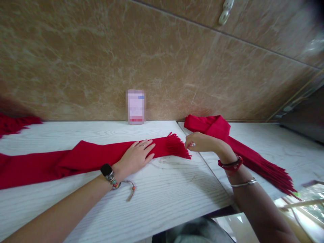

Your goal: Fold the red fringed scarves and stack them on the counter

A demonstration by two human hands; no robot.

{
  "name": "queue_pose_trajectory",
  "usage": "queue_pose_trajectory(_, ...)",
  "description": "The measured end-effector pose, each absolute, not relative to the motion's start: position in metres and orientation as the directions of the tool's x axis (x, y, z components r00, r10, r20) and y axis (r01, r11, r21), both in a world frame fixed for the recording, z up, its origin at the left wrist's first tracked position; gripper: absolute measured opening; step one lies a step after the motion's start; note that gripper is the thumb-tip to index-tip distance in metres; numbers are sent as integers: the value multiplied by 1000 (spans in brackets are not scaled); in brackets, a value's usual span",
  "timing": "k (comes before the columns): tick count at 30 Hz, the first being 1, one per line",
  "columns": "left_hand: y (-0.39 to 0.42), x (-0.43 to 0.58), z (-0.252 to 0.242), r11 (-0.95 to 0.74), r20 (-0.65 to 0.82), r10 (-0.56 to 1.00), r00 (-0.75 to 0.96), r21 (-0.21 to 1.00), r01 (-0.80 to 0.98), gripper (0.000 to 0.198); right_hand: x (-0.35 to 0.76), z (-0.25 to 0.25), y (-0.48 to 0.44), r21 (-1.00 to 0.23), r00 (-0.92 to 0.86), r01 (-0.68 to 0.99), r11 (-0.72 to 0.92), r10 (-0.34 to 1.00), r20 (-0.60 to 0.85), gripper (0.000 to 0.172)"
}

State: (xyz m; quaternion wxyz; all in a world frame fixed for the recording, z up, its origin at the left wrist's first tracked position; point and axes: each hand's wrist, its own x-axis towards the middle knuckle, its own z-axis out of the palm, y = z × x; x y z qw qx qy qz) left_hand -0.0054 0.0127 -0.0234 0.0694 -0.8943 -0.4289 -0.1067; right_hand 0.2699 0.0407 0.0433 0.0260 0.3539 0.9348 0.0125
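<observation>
A long red scarf (93,155) lies stretched across the white wood-grain table, its fringe (177,146) spread at the right end. My left hand (138,155) rests flat on the scarf a little left of that fringe, fingers spread. Just past the fringe tips, my right hand (198,141) is closed with its fingers curled in; whether it pinches any strand cannot be made out. Behind my right hand and wrist is a second red scarf (207,125), folded at its upper end, with its fringed end (278,175) trailing toward the lower right.
A phone (136,107), its screen blurred, leans upright against the brown marbled wall (101,60). More red fringe (17,123) shows at the far left. The table (162,195) has a seam running below my right hand. A white socket (225,11) is on the wall.
</observation>
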Motion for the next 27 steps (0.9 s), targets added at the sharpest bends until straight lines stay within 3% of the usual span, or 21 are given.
queue_pose_trajectory(4,14,-5,-25,-626,267,748,608,-25,780,41,239,36,35,-107,-769,613,783,622,147,23)
queue_pose_trajectory(12,12,-5,-22,-627,259,754,603,9,779,42,258,28,48,54,-624,774,631,774,-107,21)
queue_pose_trajectory(17,12,-5,-23,-627,258,753,605,5,779,42,248,19,52,-27,-676,723,690,715,176,23)
queue_pose_trajectory(20,12,-4,-24,-627,263,751,606,-5,779,42,232,7,53,-58,-717,672,739,668,201,27)
queue_pose_trajectory(24,12,-5,-23,-619,249,758,602,-14,785,43,244,6,56,59,-595,803,593,800,69,23)
queue_pose_trajectory(27,12,-5,-23,-621,244,759,604,-9,784,42,259,10,59,153,-470,877,456,880,68,23)
